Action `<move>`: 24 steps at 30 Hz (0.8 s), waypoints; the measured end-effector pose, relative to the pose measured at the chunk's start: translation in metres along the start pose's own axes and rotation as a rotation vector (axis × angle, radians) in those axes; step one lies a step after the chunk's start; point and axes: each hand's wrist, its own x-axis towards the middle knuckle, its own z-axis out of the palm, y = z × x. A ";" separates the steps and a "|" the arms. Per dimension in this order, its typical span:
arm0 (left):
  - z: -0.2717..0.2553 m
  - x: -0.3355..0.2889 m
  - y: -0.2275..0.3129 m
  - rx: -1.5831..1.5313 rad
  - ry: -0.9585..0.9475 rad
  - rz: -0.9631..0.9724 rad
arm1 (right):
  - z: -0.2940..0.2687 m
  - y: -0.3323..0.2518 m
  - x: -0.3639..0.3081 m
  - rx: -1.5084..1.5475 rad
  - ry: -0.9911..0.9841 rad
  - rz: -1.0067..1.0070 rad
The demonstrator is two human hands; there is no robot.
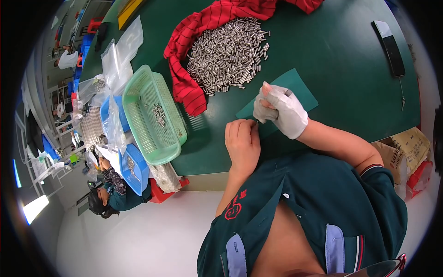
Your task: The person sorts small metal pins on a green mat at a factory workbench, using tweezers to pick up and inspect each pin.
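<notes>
My right hand (281,110), in a white glove with bare fingertips showing, is closed above a dark green sheet (295,85) on the green table. Its fingers are curled in, and whatever they grip is hidden. Beside it on the left, my bare left hand (243,143) lies near the sheet's lower left corner, fingers together and bent. Something tiny seems to sit at its fingertips, too small to name. Beyond both hands is a large heap of small metal pins (226,53), short shiny cylinders. A red cloth with black stripes (189,94) borders the heap's left and far sides.
A pale green plastic basket (146,138) at the left holds a few pins. Blue bins (134,173) and clear plastic bags (117,62) stand past it. A black-and-silver device (389,48) lies far right. Another person (117,191) sits at the left.
</notes>
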 end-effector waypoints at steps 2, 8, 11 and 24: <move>0.000 0.000 0.001 -0.003 0.001 -0.003 | 0.001 0.000 0.000 0.002 0.002 0.005; 0.001 0.000 0.001 -0.005 0.000 -0.013 | 0.002 0.000 -0.001 -0.013 0.012 0.007; 0.001 -0.001 0.001 -0.004 -0.001 -0.018 | 0.004 -0.001 -0.001 -0.008 0.023 0.016; 0.003 -0.002 0.000 -0.031 0.001 -0.030 | 0.008 -0.004 -0.002 -0.151 0.026 0.050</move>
